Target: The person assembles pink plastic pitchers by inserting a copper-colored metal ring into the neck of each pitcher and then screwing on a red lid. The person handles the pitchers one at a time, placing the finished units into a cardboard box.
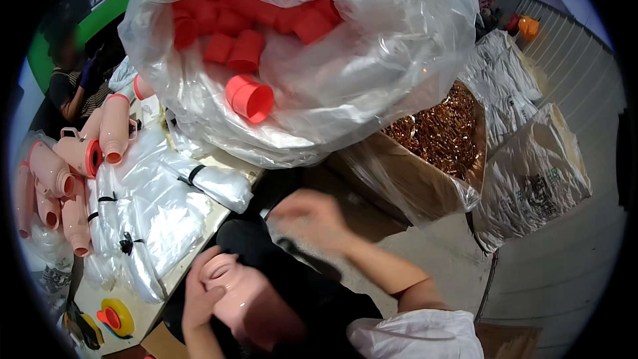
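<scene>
My left hand (199, 292) is wrapped round the neck end of a pink plastic jug body (256, 306), which lies tilted across my lap with its round neck opening facing up and left. My right hand (309, 216) is raised beyond my knees, away from the jug body and smeared by motion; whether its fingers hold anything cannot be made out. Above it hangs the near edge of a big clear plastic bag (345, 86), with several red plastic cups or sleeves (250, 98) inside.
On the white table (219, 219) at left lie bundled clear bags (173, 206) and several pink jug bodies (116, 129). A yellow and red round piece (116, 318) sits near its front. Right stand a carton of shiny copper-coloured parts (442, 133) and white sacks (531, 179). Another person (70, 86) is far left.
</scene>
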`<state>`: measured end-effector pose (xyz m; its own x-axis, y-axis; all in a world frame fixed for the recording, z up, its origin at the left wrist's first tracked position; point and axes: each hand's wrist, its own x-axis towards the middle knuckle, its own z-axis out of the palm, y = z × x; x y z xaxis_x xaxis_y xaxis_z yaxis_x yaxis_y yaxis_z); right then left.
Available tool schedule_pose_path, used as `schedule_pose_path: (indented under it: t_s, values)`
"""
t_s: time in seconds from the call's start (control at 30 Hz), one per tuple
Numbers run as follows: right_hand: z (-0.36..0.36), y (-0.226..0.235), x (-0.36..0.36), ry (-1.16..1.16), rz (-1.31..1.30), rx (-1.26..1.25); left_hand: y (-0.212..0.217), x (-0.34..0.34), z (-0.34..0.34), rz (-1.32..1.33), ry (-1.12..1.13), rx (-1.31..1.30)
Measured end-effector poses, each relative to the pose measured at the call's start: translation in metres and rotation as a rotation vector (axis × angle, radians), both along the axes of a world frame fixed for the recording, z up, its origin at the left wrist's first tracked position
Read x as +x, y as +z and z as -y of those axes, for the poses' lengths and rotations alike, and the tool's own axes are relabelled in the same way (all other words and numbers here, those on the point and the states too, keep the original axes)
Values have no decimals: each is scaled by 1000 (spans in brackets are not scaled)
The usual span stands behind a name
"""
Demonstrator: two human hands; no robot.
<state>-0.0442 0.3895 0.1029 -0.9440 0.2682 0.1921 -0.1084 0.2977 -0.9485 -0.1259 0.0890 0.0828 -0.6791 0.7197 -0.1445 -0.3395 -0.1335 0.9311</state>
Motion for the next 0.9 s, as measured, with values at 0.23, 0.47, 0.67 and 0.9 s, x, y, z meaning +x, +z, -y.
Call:
schedule_pose_path:
  t_s: [0.23,0.47,0.67,0.9]
  values:
    - [-300,11,48,-1079,546,794,-11,33,69,1,345,-137]
    - [-317,7,68,-768,242,355,-3,54,91,-95,501,-255]
    - [-299,0,100,-819,-50,170,-16,51,95,-139,472,-279]
    - [-304,10,120,-904,82,-197,-29,53,103,-101,498,-208]
